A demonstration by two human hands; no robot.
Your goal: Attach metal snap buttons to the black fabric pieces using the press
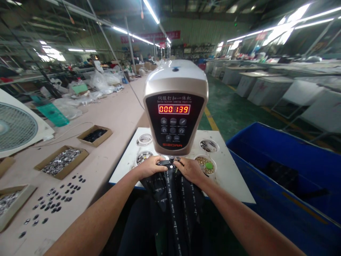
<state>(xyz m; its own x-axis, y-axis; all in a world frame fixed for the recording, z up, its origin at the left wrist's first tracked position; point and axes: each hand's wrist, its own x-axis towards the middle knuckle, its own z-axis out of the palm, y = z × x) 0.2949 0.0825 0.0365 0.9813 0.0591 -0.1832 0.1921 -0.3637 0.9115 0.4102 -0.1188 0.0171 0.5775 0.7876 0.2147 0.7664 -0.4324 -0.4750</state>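
Right in front of me stands a servo button machine (173,81) with a red lit display. At its base, both hands grip the upper edge of a dark garment (173,199) printed with white lettering. My left hand (150,166) is closed on the edge, its thumb on top. My right hand (189,169) pinches the same edge just to the right. A small shiny snap button (171,166) shows on the fabric between my thumbs. The garment hangs down over my lap. The machine's working point is partly hidden behind my hands.
On the left table (112,149), a cardboard box (62,161) holds metal buttons, and loose buttons (57,195) lie nearby. A dark-filled box (95,136) and a fan (18,122) are further left. Cups of small parts (209,145) sit in the white worktop (237,181). A blue bin (287,202) stands right.
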